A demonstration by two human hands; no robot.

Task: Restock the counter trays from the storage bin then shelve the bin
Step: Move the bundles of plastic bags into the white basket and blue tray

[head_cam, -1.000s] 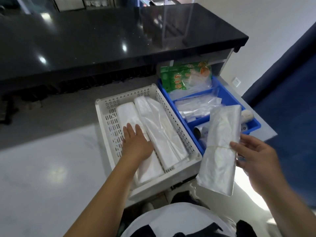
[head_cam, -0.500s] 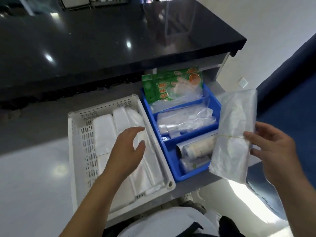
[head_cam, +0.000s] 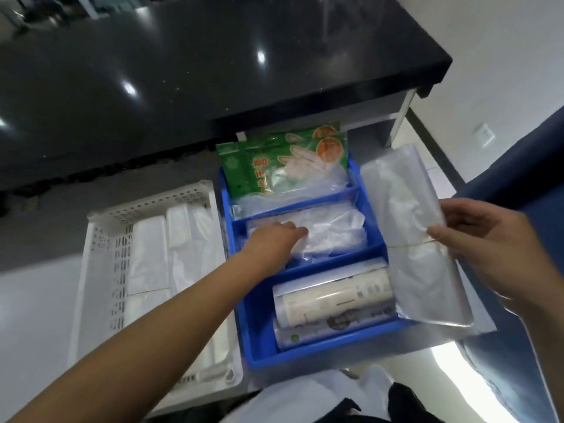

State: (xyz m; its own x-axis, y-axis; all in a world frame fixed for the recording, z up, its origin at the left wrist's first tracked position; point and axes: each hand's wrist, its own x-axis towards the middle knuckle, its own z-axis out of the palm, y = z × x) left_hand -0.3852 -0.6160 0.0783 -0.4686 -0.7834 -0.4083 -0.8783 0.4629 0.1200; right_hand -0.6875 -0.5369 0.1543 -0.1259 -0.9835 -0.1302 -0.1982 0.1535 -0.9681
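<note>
A white perforated tray [head_cam: 100, 270] on the left holds folded white plastic bags [head_cam: 171, 251]. Beside it on the right stands a blue divided tray [head_cam: 262, 340]. My left hand [head_cam: 274, 244] reaches into the blue tray's middle compartment and rests on crumpled clear plastic bags [head_cam: 332, 230], fingers spread. Whether it grips them I cannot tell. My right hand [head_cam: 485, 239] holds a flat bundle of clear bags [head_cam: 409, 227], tied with a rubber band, upright over the blue tray's right edge.
The blue tray's far compartment holds green glove packets [head_cam: 283, 163]; its near one holds printed rolls [head_cam: 335, 300]. A black glossy counter [head_cam: 183, 71] overhangs behind. A dark blue panel [head_cam: 525, 166] stands at the right. A grey lower worktop [head_cam: 36, 300] carries both trays.
My left hand left the white tray and moved right into the blue tray's middle compartment. The right hand keeps the clear bundle raised at the blue tray's right side.
</note>
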